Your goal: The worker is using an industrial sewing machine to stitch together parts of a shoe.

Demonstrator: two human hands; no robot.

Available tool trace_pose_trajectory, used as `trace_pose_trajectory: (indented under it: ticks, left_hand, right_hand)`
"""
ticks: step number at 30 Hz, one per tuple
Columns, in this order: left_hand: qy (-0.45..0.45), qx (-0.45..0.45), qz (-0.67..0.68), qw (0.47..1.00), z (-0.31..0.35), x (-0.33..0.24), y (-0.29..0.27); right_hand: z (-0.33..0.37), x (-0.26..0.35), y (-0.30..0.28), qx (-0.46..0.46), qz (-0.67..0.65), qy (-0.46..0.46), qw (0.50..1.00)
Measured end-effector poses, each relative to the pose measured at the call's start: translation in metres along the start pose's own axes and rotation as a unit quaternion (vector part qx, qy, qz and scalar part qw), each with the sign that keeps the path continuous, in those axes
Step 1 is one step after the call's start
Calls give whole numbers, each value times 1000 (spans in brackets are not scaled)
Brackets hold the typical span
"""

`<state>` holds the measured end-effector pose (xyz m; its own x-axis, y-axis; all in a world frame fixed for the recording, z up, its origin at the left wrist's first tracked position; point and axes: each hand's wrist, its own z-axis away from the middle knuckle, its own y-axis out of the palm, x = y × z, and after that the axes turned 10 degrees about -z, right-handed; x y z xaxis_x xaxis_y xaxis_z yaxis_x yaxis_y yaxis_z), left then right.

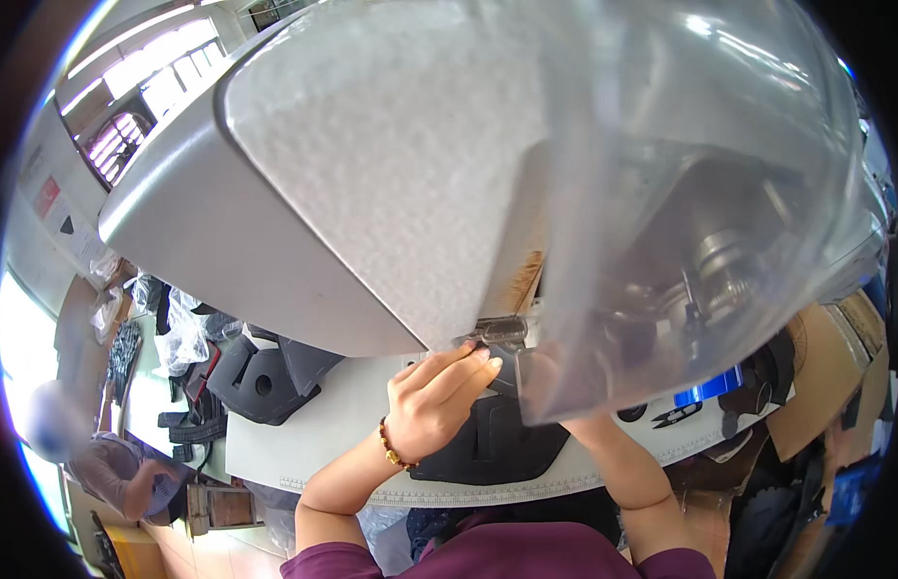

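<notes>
A big grey machine head [372, 174], probably a sewing machine, fills the upper part of the head view. A clear plastic shield [603, 357] covers its right side. My left hand [434, 400], with a beaded bracelet at the wrist, pinches its fingers together at a small metal part [502, 330] under the machine; what lies between the fingertips is too small to make out. My right hand [579, 417] reaches behind the shield, so its fingers are blurred and mostly hidden. A black molded pad [492, 449] lies on the white table below my hands.
Another black pad [261, 381] rests on the left of the white table [343, 444], near black straps [198, 425] and plastic bags. A blue object [709, 386] and small thread snips [678, 415] lie at the right. Cardboard [806, 386] stands beyond. Another person [121, 473] sits far left.
</notes>
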<state>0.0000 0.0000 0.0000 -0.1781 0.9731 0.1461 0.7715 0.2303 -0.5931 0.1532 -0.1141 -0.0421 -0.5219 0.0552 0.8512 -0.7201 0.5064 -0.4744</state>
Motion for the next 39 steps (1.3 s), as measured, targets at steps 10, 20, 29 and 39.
trace_pose_trajectory:
  ticks: [10,20,29,39]
  left_hand:
    - [-14,2,59,998,-6,4,0]
    - [-2,2,77,997,-6,11,4]
    - [-42,13,65,997,4,17,9]
    - [-77,90,86,989,16,32,19]
  right_hand:
    - [10,12,-1,-136,-8,-189,973]
    - [13,14,8,-133,-191,-74,970]
    - [7,27,6,-181,30,-214,960]
    - [14,14,22,-147,-209,-120,959]
